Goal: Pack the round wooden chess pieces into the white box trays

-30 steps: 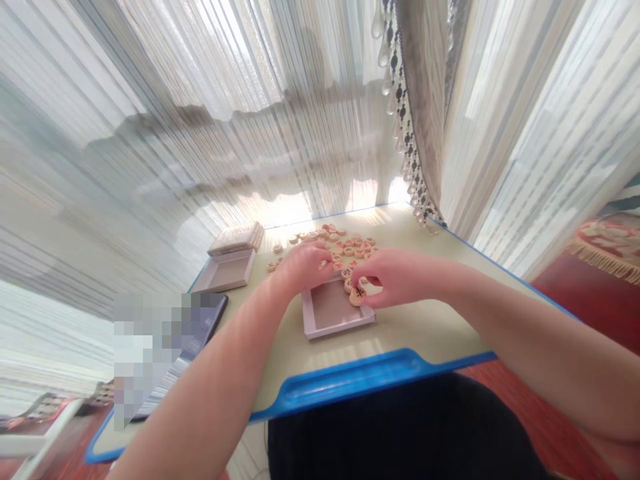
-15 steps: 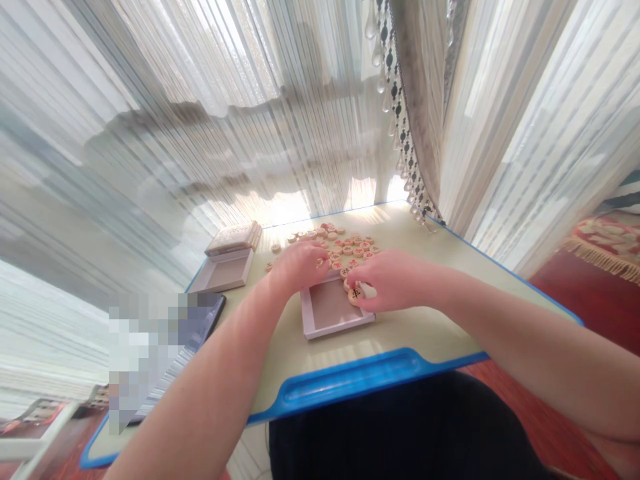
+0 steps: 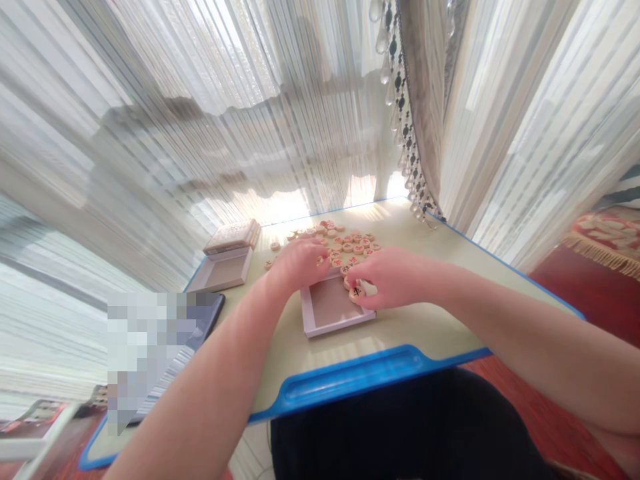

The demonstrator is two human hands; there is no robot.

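Round wooden pieces with red and black characters (image 3: 359,249) lie spread over the middle of the table. A shallow white box (image 3: 333,303) stands in front of them. My right hand (image 3: 383,277) is at the box's right side, its thumb and fingers closed on a piece with a black character (image 3: 356,294); another piece sits just behind it. Above the box's back left corner, my left hand (image 3: 306,264) is bent over the pieces, fingers curled near one. Whatever lies beneath that palm is hidden.
On the table's left are a second shallow box (image 3: 221,272), a patterned box or lid (image 3: 233,237) and a dark-edged tablet-like object (image 3: 213,319), partly pixelated. A blue tray groove (image 3: 353,377) runs along the front edge. Striped curtains (image 3: 240,147) hang behind.
Both hands keep nearly the same positions. The piece in my right hand has turned slightly. The view has shifted a little.
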